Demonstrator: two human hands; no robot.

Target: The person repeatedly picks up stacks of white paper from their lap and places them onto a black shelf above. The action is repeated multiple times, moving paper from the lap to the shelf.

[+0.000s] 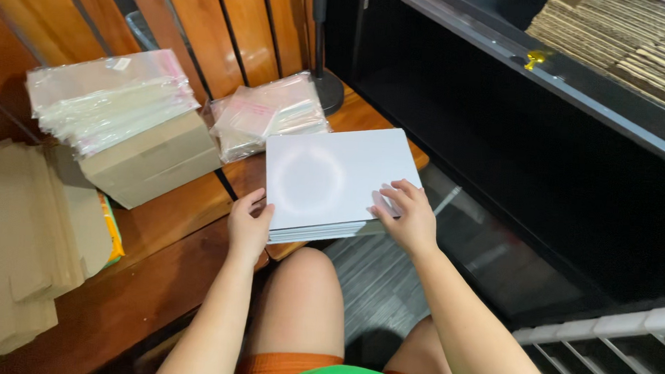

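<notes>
Stack of white boards [325,181] sits at the near edge of the wooden worktop [157,276], its front right corner hanging past the edge over the person's knees. Left hand [250,222] clasps the stack's near left corner, fingers curled against the edge, thumb on top. Right hand [406,213] lies open and flat on the top sheet near the right front corner, fingers spread and pressing down, not wrapped round anything. The sheets look thin, flat and stiff, probably glossy: there's a round reflection on the top face. My read: individually light, moderate weight as a stack, and slick enough that layers would shear sideways if pushed from one side only. Corners and edges are likely the weak points, prone to dents; faces likely mark with fingerprints. Best hold, I'd say: both hands on opposite edges, thumbs on top, fingers under, squeezing the layers together, kept level. The overhanging corner gives room to get fingers underneath. Around it: a pile of clear plastic sleeves [272,113] just behind the stack, touching or nearly so; a bigger pile of bags [112,99] on a cardboard box [154,164] to the left, apart; flat brown cardboard [16,233] far left; black shelf unit [536,143] to the right.
</notes>
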